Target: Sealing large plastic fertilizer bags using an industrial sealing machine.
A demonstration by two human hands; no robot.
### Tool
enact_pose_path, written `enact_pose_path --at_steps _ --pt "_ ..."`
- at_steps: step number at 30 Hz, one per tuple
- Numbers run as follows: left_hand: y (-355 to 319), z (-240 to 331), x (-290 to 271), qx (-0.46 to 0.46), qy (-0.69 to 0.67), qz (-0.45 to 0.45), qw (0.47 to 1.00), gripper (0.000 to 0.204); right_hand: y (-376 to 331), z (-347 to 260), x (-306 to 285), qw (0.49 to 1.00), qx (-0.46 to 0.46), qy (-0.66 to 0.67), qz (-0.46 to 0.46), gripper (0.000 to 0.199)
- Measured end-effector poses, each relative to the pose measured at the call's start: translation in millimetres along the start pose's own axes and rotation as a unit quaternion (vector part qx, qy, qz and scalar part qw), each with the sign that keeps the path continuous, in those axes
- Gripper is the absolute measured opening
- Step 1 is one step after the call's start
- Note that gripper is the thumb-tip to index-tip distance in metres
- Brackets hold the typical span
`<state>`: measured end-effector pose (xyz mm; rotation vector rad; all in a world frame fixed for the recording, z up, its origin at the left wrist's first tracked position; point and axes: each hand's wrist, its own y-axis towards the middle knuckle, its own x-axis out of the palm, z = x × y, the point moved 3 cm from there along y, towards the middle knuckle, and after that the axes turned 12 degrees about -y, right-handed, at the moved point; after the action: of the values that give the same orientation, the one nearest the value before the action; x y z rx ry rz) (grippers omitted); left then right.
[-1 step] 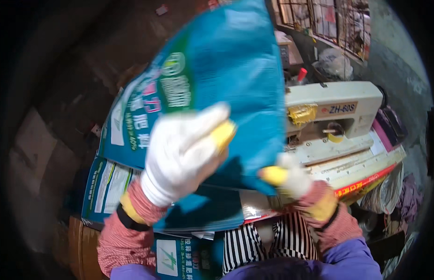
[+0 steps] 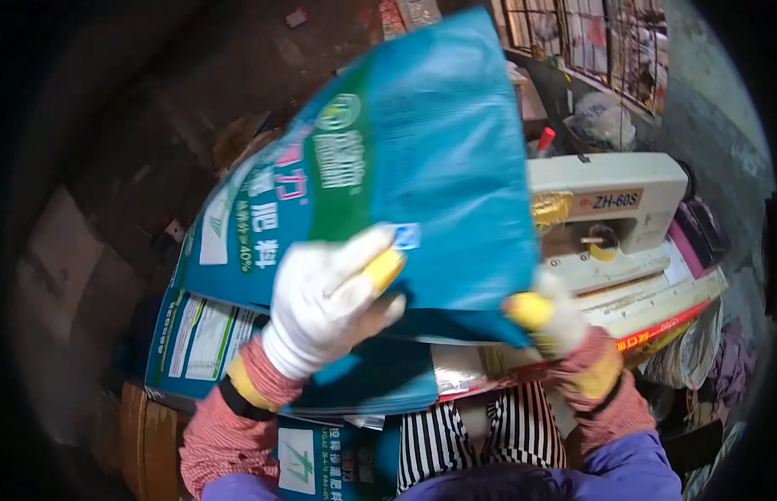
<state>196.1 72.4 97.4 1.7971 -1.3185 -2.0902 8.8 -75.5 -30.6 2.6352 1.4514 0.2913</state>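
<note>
You held the blue sack (image 2: 422,167) lifted above the sewing machine (image 2: 622,217) — left hand (image 2: 330,305) clamped on its lower edge, right hand (image 2: 555,321) pinching the corner — probably to keep it spread.

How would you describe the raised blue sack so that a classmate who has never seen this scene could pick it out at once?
Start at the cream sewing machine on the right. Just to its left, two white-gloved hands, the left hand and the right hand, grip the lower edge of a large blue and green sack. Unlike the similar sacks lying flat in the pile beneath, it is lifted and tilted.
</note>
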Motion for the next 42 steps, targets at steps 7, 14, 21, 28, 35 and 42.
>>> enact_pose_path --at_steps 7,14,21,28,35,42 --pt "-221.7 -35.6 38.9 -0.319 0.334 -0.144 0.875 0.028 -69.5 -19.5 -86.2 0.955 -0.081 -0.092 0.271 0.069" --pt "-289.2 -41.3 42.7 -0.412 0.370 -0.203 0.807 0.013 -113.2 18.2 -59.9 0.808 -0.132 -0.564 0.106 0.052" --pt "-338.0 -68.8 -2.3 -0.509 0.382 -0.292 0.714 0.013 -68.0 88.7 -35.0 0.888 -0.160 -0.402 0.155 0.019" --pt "-442.7 -107.5 -125.2 -0.538 0.462 -0.302 0.637 0.019 -47.9 105.9 105.3 0.987 0.058 -0.113 -0.100 0.028" --pt "-415.6 -110.6 -130.8 -0.675 0.205 -0.151 0.693 0.028 -16.5 118.6 96.7 0.969 0.034 -0.127 -0.208 0.033" --pt "-329.1 61.3 -4.0 -0.526 0.222 0.078 0.817 0.048 97.2 92.0 22.6 0.762 -0.027 -0.647 0.008 0.032"
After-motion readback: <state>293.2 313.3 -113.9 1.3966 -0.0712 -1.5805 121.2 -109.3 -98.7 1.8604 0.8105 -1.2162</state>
